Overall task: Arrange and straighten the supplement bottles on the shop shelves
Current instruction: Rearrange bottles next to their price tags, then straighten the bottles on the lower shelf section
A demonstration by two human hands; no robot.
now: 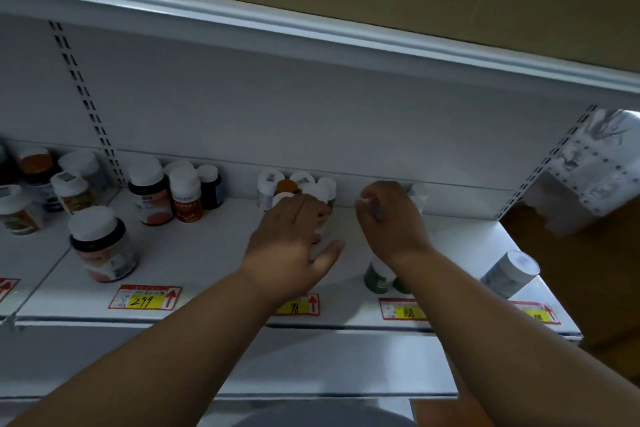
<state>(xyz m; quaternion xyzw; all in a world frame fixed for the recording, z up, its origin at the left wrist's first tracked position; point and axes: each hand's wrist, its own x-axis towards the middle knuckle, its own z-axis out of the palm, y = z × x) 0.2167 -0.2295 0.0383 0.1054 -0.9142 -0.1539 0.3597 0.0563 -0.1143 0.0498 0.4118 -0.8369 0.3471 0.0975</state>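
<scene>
Scene dim overall, cool grey cast. Brightest patch lies at the right end of the shelf [214, 253], where a white can [509, 272] catches light. Soft shadows fall beneath both forearms. Bottles left of that patch are soft-focused. Wide-angle lens bows the shelf's front edge. Price tags [145, 296] blurred.

There is one view only, from a wide-angle camera worn on the person's head. It looks forward and slightly down onto a white shelf [194, 253] from close range, tilted so the shelf edge slopes across the frame. Both forearms enter from the bottom edge. The back panel [277, 114] fills the middle, the upper shelf lip the top.
</scene>
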